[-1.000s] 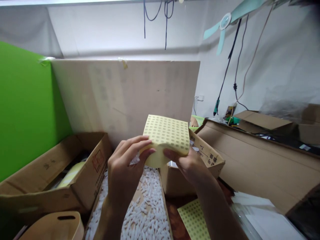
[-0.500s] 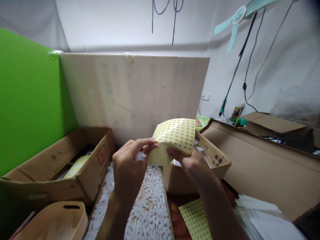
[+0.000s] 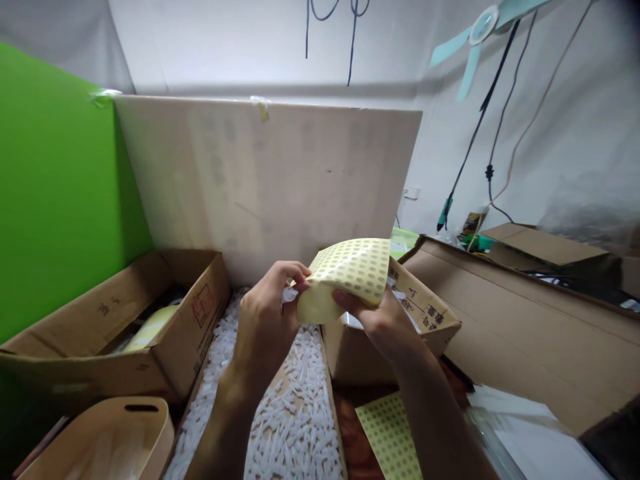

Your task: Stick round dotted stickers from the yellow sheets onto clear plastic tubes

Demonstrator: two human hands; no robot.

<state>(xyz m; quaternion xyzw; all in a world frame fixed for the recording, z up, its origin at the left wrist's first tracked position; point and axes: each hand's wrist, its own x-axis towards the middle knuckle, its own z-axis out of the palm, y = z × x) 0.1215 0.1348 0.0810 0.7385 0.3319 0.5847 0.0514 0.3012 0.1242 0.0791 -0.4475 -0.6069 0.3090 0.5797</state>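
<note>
My right hand (image 3: 384, 323) grips a yellow sheet of small oval stickers (image 3: 357, 263), thumb on the near side. The sheet bends over, its top curving backward and its plain lower part hanging down. My left hand (image 3: 267, 310) is closed at the sheet's left edge, with thumb and fingertips together there. A small translucent plastic piece (image 3: 289, 294) pokes out between its thumb and fingers; its full shape is hidden. Below my hands lies a shallow tray of many small white plastic pieces (image 3: 295, 420). Another yellow sticker sheet (image 3: 387, 433) lies beside my right forearm.
An open cardboard box (image 3: 185, 333) stands left, above a tan handled bin (image 3: 155, 433). Another carton (image 3: 360, 357) sits behind my right hand. Large cardboard flaps (image 3: 525, 320) and white packets (image 3: 530, 433) lie right. A pale board (image 3: 270, 180) rises behind.
My left hand has shifted slightly right, its fingers curling more at the sheet's edge. My right hand and the sheet hardly move. The whole view has shifted a little.
</note>
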